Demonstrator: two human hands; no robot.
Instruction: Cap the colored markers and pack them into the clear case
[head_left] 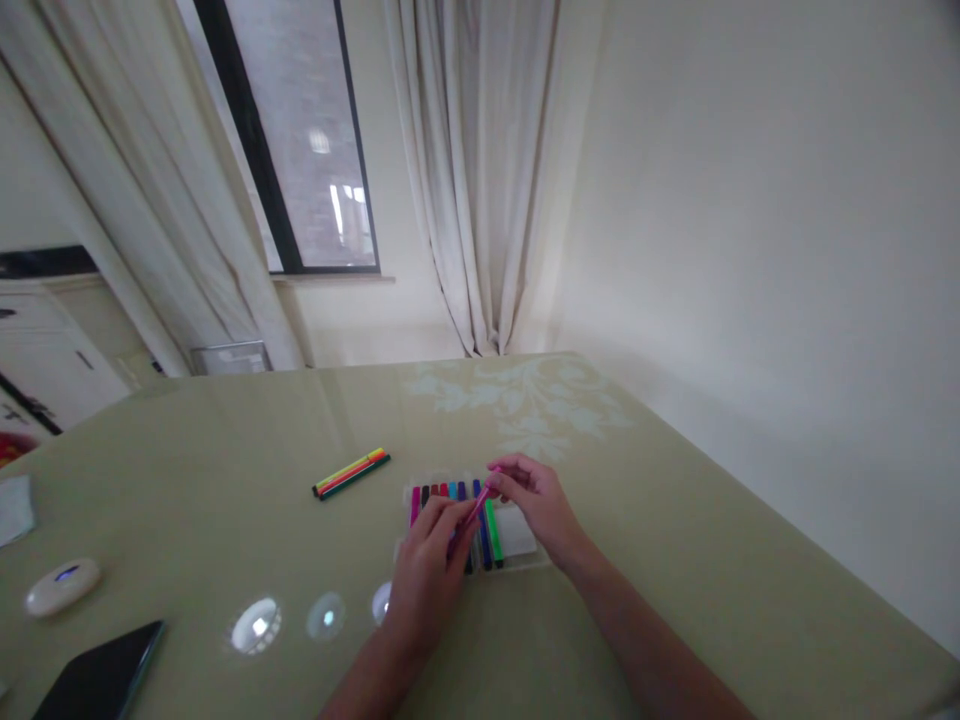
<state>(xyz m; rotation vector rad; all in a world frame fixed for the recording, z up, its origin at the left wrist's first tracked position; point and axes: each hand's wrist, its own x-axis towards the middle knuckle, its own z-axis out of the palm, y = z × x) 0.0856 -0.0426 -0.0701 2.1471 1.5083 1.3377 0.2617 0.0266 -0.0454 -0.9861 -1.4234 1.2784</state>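
A pink marker (480, 500) is held at a slant between my two hands, over a clear plastic case (525, 565). My left hand (431, 560) is closed round its lower end. The fingertips of my right hand (534, 500) pinch its upper end. Inside the case several markers lie side by side, among them a magenta marker (415, 503) at the left and a green marker (493, 533) at the right. My left hand hides part of the row. The right part of the case shows a pale, bare bottom.
Yellow, orange and dark green markers (351, 474) lie together left of the case. A white oval device (63, 586) and a dark tablet-like object (101, 675) are at the table's left. Behind the table (247, 430) hang curtains (472, 180); a wall runs along the right.
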